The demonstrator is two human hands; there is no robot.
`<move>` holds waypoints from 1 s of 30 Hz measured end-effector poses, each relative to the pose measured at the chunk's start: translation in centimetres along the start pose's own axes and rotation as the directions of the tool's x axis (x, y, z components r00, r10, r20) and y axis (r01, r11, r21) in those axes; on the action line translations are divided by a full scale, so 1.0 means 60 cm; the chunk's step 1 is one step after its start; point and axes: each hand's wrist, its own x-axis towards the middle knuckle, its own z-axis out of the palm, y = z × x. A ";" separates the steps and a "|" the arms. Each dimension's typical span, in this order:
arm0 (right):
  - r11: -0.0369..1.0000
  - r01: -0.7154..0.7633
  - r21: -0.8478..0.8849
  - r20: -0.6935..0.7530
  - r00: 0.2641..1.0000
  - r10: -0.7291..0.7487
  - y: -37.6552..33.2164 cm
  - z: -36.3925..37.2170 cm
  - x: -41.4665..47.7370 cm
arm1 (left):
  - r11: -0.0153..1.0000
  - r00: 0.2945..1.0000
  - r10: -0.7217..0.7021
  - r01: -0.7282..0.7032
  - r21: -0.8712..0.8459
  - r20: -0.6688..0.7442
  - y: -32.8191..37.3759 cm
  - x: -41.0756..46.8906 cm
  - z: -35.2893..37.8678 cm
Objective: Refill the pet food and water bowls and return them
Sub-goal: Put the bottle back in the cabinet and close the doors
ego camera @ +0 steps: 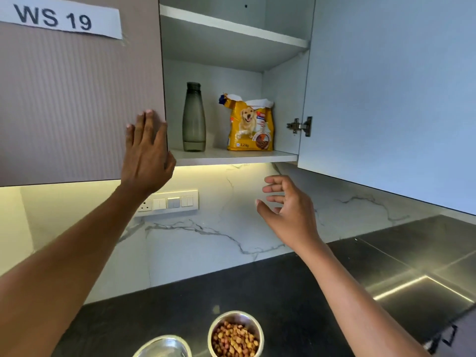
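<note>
Two steel bowls stand on the black counter at the bottom edge. The right bowl (235, 334) holds brown and orange kibble; the left bowl (162, 347) is cut off by the frame and its contents are unclear. In the open cabinet, a dark grey water bottle (193, 117) stands upright beside a yellow dog food bag (250, 124) with a torn top. My left hand (146, 153) lies flat against the closed left cabinet door (77, 99), fingers spread. My right hand (288, 211) hovers below the shelf, fingers apart, holding nothing.
The right cabinet door (386, 99) swings open toward me above the steel sink (417, 287). A switch panel (167, 203) sits on the marble backsplash. An upper shelf (231, 28) holds nothing visible. A paper label (59, 18) reads WS 19.
</note>
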 end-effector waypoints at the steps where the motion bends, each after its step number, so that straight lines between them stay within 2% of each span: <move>1: 1.000 -0.002 -0.001 0.004 1.000 0.002 0.006 -0.013 -0.013 | 0.999 0.999 -0.025 0.025 -0.031 0.026 0.019 -0.020 -0.005; 4: 1.000 -0.001 -0.006 0.026 1.000 0.001 0.019 -0.068 -0.048 | 0.995 0.994 -0.054 0.061 -0.078 0.090 0.090 -0.082 -0.032; 6: 1.000 0.016 -0.022 0.031 0.999 -0.015 0.026 -0.105 -0.066 | 0.994 0.992 -0.024 0.037 -0.102 0.126 0.136 -0.117 -0.053; 10: 0.988 0.143 -0.055 -0.014 0.989 -0.144 0.029 -0.213 -0.094 | 0.993 0.988 -0.006 0.025 -0.120 0.153 0.233 -0.174 -0.100; 13: 0.959 0.285 0.002 -0.126 0.951 -0.283 0.021 -0.300 -0.105 | 0.991 0.988 -0.067 0.081 -0.103 0.137 0.295 -0.201 -0.137; 16: 0.927 0.374 0.033 -0.247 0.902 -0.355 0.024 -0.376 -0.106 | 0.984 0.981 -0.133 0.148 -0.103 0.141 0.357 -0.226 -0.169; 20: 0.896 0.431 -0.103 -0.385 0.814 -0.435 0.046 -0.449 -0.083 | 0.992 0.987 -0.081 0.094 -0.084 0.141 0.421 -0.226 -0.207; 22: 0.888 0.416 -0.195 -0.431 0.777 -0.458 0.063 -0.472 -0.064 | 0.990 0.987 -0.098 0.109 -0.086 0.129 0.444 -0.219 -0.225; 24: 0.894 0.376 -0.242 -0.440 0.779 -0.447 0.082 -0.489 -0.047 | 0.991 0.988 -0.100 0.109 -0.079 0.117 0.468 -0.214 -0.241; 26: 0.923 0.290 -0.252 -0.428 0.822 -0.375 0.098 -0.492 -0.039 | 0.993 0.991 -0.077 0.086 -0.082 0.112 0.483 -0.211 -0.254; 30: 0.989 0.101 -0.108 -0.361 0.923 -0.133 0.117 -0.471 -0.047 | 0.996 0.993 -0.060 0.066 -0.057 0.103 0.497 -0.211 -0.276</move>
